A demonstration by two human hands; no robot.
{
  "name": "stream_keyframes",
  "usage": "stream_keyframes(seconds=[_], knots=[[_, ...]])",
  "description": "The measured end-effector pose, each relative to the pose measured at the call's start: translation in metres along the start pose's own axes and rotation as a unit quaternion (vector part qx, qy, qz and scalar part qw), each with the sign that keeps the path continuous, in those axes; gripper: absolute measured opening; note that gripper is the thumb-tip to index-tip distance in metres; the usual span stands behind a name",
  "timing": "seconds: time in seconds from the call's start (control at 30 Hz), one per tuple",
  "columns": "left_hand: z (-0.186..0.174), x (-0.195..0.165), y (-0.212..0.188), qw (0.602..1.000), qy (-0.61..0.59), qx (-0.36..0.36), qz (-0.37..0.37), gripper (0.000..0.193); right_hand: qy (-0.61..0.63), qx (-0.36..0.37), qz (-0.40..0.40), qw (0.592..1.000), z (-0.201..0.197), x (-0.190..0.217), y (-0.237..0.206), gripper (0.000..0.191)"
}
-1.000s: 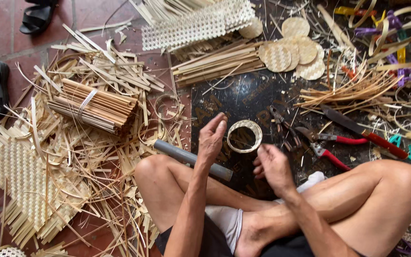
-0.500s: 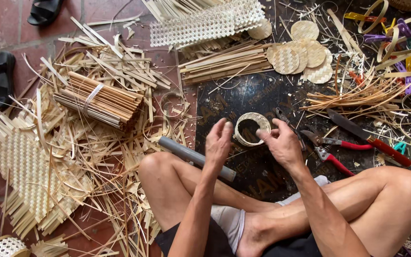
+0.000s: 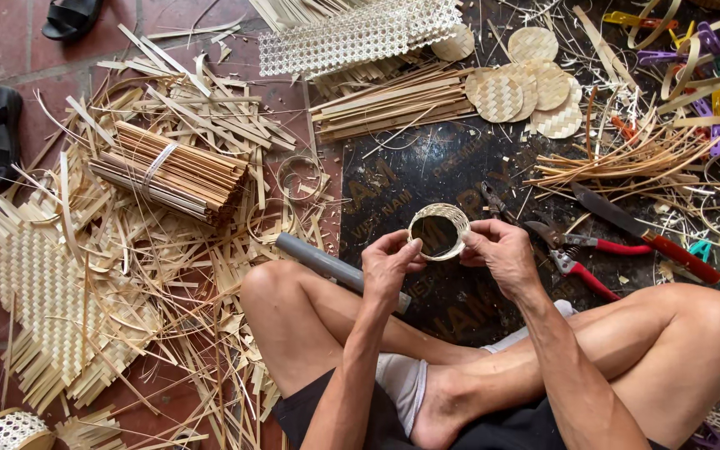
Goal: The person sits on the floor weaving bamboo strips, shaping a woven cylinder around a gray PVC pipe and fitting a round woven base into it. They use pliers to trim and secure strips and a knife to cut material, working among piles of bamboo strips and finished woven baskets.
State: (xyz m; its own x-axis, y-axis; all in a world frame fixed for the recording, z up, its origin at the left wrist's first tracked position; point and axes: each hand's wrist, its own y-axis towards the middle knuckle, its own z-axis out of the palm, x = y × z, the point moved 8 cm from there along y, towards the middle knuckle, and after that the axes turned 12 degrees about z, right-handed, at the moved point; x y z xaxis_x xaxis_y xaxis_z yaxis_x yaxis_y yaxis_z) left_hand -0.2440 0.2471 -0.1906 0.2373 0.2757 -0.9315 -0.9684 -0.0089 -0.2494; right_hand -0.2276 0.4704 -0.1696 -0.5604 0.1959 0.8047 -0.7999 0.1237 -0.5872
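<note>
Both hands pinch a small woven ring (image 3: 438, 231) over the dark board (image 3: 410, 171): left hand (image 3: 388, 268) fingertips on its left rim, right hand (image 3: 503, 254) on the right (thumb placement unclear). Grey pipe (image 3: 318, 262) rests on the knee; red shears (image 3: 572, 254) just right.

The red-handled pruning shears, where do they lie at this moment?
In the head view, the red-handled pruning shears lie on the dark board, just beyond the right hand, beside a red-handled knife.
</note>
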Motion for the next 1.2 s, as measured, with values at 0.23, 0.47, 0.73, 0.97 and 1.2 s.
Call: stream_keyframes(seconds=[0.23,0.47,0.73,0.97,1.2], knots=[[0.004,-0.004,0.000,1.000,0.002,0.005,0.012,0.032,0.019,-0.014,-0.013,1.000,0.000,-0.003,-0.003,0.018],[0.005,-0.010,-0.005,1.000,-0.008,0.009,0.010,0.034,0.016,-0.009,-0.010,1.000,0.001,-0.002,-0.009,0.019],[-0.001,-0.031,-0.005,0.983,0.178,0.013,0.038,0.045,-0.093,-0.040,-0.016,0.995,-0.015,0.029,-0.017,0.037],[0.062,-0.071,0.041,0.754,0.571,0.098,0.308,0.037,-0.560,-0.084,-0.213,0.796,0.050,0.078,0.010,0.048],[0.049,-0.040,0.060,0.831,0.535,0.108,0.108,0.025,-0.627,-0.116,-0.143,0.757,0.051,0.058,0.045,0.017]])
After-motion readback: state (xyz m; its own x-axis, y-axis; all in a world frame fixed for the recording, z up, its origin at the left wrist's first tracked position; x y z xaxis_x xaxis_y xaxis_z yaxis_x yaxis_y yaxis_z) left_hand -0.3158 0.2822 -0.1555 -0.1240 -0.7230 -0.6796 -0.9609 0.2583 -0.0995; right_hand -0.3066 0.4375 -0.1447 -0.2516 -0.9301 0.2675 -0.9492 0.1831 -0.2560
